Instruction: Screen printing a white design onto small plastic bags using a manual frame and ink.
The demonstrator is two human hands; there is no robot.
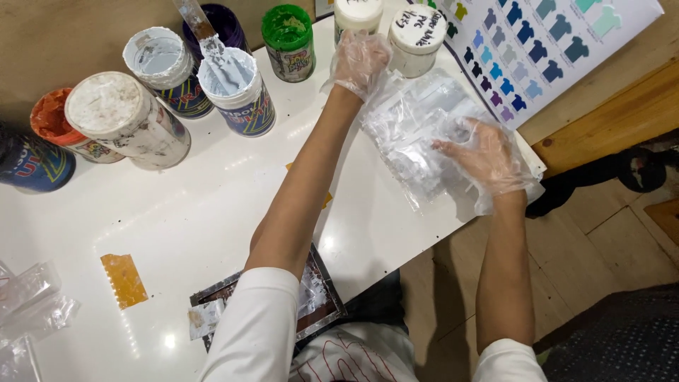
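A white table [212, 191] is seen from above, crowded along its far edge with paint jars. A pile of clear plastic bags [417, 134] lies under and between the two gloved hands. The right hand [488, 155] is laid flat and open on the pile's near side, pressing rather than pinching. The left hand [359, 60] rests at the pile's far corner, just beside a white-lidded jar [419, 30]; whether its fingers are closed on plastic cannot be told. The slippery sheets are best handled with the pile pinned by the flat palm, while a single layer is peeled from the far corner, kept away from the open grey paint tub [237, 88].
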